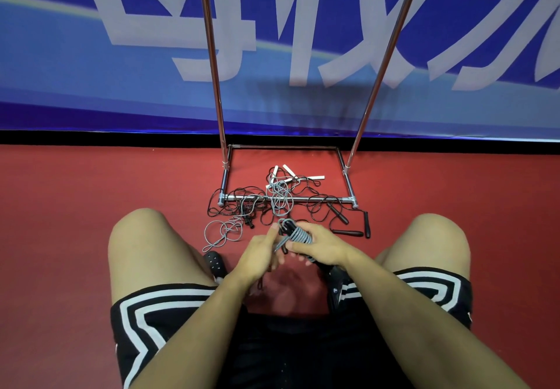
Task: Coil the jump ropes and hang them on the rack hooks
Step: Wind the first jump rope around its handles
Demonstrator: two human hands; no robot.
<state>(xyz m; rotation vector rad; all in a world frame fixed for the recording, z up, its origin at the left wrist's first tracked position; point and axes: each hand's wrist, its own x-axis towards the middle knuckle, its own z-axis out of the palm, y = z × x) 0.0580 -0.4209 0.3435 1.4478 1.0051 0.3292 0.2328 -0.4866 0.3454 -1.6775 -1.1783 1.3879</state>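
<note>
A grey jump rope is wound in tight turns around its black handles, held between my knees. My right hand grips the handles and the coil. My left hand pinches the loose grey strand beside the coil. The slack of that rope lies in loops on the red floor to the left. More ropes are tangled by the chrome rack base: white handles, black cords and black handles. The rack's hooks are out of view.
Two chrome rack posts rise against a blue banner wall. I squat on red floor with my knees either side of my hands. A black shoe shows under my left thigh.
</note>
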